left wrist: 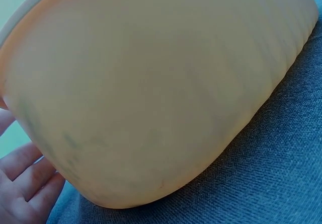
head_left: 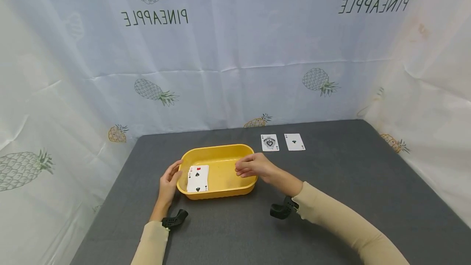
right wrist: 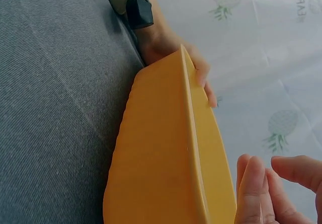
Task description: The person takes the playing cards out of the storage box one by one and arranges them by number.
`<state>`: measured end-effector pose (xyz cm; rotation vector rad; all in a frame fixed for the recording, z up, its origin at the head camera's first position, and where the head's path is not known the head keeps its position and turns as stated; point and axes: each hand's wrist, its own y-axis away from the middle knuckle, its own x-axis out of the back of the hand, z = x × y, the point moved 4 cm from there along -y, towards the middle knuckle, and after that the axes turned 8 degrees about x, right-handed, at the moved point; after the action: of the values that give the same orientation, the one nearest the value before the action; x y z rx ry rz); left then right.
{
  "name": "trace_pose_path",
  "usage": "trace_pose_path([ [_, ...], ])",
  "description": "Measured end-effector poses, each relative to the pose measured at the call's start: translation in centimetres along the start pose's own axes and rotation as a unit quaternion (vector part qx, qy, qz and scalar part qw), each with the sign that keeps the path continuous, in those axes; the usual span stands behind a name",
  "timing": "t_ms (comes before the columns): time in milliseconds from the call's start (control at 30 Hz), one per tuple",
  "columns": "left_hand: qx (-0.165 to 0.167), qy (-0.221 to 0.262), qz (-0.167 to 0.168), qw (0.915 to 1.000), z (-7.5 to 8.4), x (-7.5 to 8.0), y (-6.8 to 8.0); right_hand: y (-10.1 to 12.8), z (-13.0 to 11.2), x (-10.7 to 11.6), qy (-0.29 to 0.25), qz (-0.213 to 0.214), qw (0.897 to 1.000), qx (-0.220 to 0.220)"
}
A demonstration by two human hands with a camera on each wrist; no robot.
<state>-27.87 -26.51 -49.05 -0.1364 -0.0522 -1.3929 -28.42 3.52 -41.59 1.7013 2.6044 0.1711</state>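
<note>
A yellow plastic tray [head_left: 220,194] stands on the dark grey tabletop. My left hand [head_left: 170,181] grips its left rim, with the thumb at the rim and the fingers along the outer wall [left wrist: 151,108]. Inside the tray at the left lies a small overlapping stack of playing cards [head_left: 198,179], face up, with black spade pips and a red pip showing. Over the tray's right end hovers my right hand [head_left: 255,165]. In the right wrist view its fingers [right wrist: 254,183] are nearly straight, a gap separates them from the thumb, and nothing is held.
Behind the tray to the right, two face-up playing cards lie side by side: one with a large ornate black emblem [head_left: 270,142], one with a single club [head_left: 294,142]. A white pineapple-print curtain [head_left: 228,93] borders the table at the back and both sides.
</note>
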Motion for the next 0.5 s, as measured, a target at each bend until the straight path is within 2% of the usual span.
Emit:
trace_pose_path([
  [500, -0.006, -0.007, 0.006, 0.9999, 0.3, -0.1, 0.1, -1.5, 0.9, -2.6, -0.017, -0.022, 1.0, -0.01],
])
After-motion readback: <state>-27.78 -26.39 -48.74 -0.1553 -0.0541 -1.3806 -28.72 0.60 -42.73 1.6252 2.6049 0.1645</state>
